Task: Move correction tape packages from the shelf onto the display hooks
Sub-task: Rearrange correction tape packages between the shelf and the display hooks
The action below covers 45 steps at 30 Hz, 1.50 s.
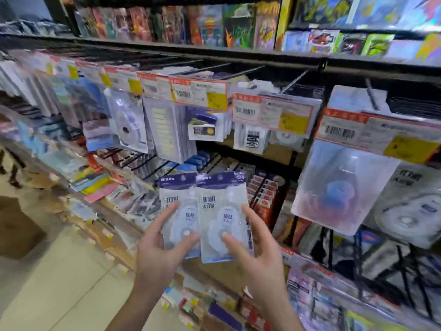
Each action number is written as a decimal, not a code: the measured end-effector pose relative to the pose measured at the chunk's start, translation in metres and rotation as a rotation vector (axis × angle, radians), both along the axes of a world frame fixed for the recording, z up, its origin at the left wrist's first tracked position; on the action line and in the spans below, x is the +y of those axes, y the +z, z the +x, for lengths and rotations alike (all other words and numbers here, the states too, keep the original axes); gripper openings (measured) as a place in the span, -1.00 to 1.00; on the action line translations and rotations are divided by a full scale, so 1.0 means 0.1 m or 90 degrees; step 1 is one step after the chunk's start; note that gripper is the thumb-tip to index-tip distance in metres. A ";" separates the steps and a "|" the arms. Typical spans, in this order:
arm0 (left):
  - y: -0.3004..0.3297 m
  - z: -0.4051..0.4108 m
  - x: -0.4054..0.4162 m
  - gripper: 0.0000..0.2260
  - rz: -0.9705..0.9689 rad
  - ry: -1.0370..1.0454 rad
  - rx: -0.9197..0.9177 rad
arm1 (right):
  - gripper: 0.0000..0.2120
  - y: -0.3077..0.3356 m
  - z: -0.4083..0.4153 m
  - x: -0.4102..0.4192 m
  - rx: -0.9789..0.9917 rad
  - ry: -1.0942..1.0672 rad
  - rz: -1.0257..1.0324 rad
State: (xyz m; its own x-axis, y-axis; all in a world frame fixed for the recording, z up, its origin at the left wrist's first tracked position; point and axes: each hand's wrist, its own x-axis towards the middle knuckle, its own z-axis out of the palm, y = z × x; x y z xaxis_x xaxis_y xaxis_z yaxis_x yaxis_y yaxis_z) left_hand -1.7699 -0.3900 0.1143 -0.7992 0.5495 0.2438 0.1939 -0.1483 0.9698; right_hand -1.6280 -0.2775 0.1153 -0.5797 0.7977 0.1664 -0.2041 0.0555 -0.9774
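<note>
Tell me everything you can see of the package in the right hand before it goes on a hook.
The right-hand package is a flat clear plastic pack with a dark blue header strip and printed characters, showing a round white correction tape dispenser inside. It is held upright in front of the shelves, tilted slightly, not yet on any hook. Its left edge overlaps a matching left-hand package. The right hand holds it, thumb on the front and fingers along its right edge. The picture is blurred, so small print is unreadable.

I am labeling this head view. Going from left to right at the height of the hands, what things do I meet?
left hand → left correction tape package → right correction tape package → right hand → clear blister pack hanging on a hook
</note>
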 end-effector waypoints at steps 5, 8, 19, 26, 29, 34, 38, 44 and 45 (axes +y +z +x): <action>0.18 -0.22 0.27 -0.49 0.004 -0.093 0.049 | -0.51 0.21 -0.16 0.07 0.054 -0.148 0.013; 0.26 -0.32 0.35 -0.48 0.004 -0.142 0.041 | -0.48 0.31 -0.24 0.09 0.084 -0.224 0.006; 0.43 -0.69 0.40 -0.49 -0.024 -0.262 0.072 | -0.45 0.59 -0.38 0.03 0.114 -0.378 0.060; 0.51 -0.83 0.41 -0.46 -0.024 -0.323 0.110 | -0.44 0.61 -0.37 -0.05 0.095 -0.417 0.085; 0.48 -0.87 0.43 -0.46 -0.017 -0.322 0.120 | -0.43 0.66 -0.38 -0.05 0.091 -0.433 0.107; 0.47 -0.86 0.48 -0.39 0.007 -0.339 0.114 | -0.46 0.84 -0.41 -0.04 0.089 -0.427 0.147; 0.45 -0.86 0.51 -0.39 0.017 -0.341 0.124 | -0.46 0.75 -0.43 -0.09 0.092 -0.431 0.129; 0.43 -0.86 0.53 -0.41 0.025 -0.339 0.116 | -0.48 0.64 -0.41 -0.04 0.090 -0.464 0.111; 0.43 -0.85 0.53 -0.40 0.026 -0.342 0.111 | -0.49 0.64 -0.43 -0.01 0.084 -0.471 0.113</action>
State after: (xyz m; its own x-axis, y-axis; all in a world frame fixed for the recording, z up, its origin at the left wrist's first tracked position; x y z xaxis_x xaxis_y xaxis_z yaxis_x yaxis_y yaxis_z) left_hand -1.8550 -0.3371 0.1571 -0.3564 0.8551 0.3765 0.2380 -0.3066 0.9216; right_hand -1.6708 -0.2790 0.1792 0.1278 0.9247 0.3587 -0.1678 0.3766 -0.9110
